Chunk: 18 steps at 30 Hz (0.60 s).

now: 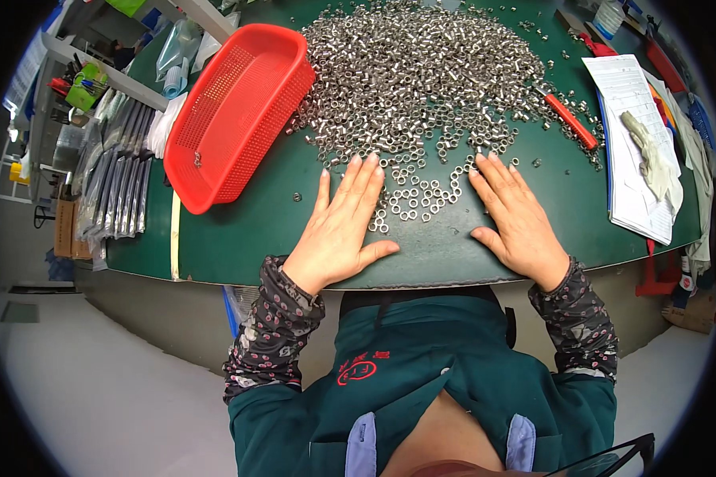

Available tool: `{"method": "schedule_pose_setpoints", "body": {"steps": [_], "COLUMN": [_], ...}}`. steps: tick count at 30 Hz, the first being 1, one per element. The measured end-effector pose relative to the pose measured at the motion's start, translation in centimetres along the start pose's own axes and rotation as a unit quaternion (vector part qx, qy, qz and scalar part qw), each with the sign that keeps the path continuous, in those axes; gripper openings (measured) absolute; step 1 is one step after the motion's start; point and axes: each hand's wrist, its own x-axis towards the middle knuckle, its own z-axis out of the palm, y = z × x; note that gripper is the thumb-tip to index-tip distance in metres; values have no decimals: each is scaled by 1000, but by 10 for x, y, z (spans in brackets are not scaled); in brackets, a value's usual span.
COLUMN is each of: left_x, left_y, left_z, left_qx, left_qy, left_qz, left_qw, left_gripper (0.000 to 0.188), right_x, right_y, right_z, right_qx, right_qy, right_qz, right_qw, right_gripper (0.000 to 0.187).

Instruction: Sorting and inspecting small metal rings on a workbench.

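A big heap of small shiny metal rings (pixel 422 71), perhaps nuts or short sleeves, covers the far middle of the green table (pixel 422 258). Some of them lie singly in a loose patch (pixel 410 199) between my hands. My left hand (pixel 342 219) rests flat, fingers stretched forward and thumb out to the right, its fingertips at the heap's near edge. Opposite it, my right hand (pixel 517 219) lies flat with its fingertips beside the rings and its thumb pointing left. Neither hand holds anything.
A red perforated plastic basket (pixel 239 119) with a few rings inside stands left of the heap. To the right are a red-handled tool (pixel 571 122), papers on a clipboard (pixel 628 159) and a pale glove (pixel 648 155). Plastic-wrapped dark pieces (pixel 119 175) are stacked at far left.
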Motion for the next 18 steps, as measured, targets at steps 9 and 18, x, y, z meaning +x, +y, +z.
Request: {"method": "schedule_pose_setpoints", "body": {"steps": [9, 18], "left_x": [13, 21], "left_y": [2, 7], "left_z": [3, 6], "left_qx": [44, 39], "left_qy": [0, 15], "left_qz": [9, 23], "left_qw": [999, 999], "left_gripper": [95, 95], "right_x": [-1, 0], "right_y": [1, 0], "right_z": [1, 1], "right_qx": [-3, -1], "right_qy": [10, 9], "right_qz": [-8, -5], "right_qw": [1000, 1000], "right_gripper": [69, 70]}}
